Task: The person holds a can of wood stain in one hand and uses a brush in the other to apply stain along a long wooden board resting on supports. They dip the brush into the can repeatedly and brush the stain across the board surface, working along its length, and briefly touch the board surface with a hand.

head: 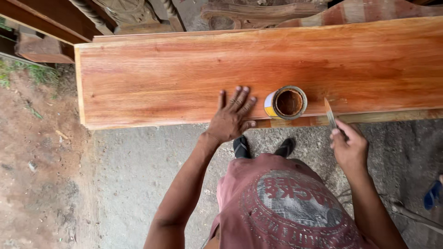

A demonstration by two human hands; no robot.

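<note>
Scraper blade [329, 113] sat pinched in my right hand [350, 148], long axis pointing 11 o'clock onto the plank [184, 74]; tin [286, 103] at 9 o'clock from it. Left hand [230, 117] lay flat, fingers spread.

One package is seen: a small round can [286, 103]. It is stood on a long reddish wooden plank [161, 74], near the close edge and a little right of the middle. The top is open, and the inside is coated brown. The rim is grey metal. A label [269, 105] is wrapped around the side, coloured white and yellow with a bit of blue. The can is placed between the left hand [230, 120] and the right hand [349, 146], touched by neither.
</note>
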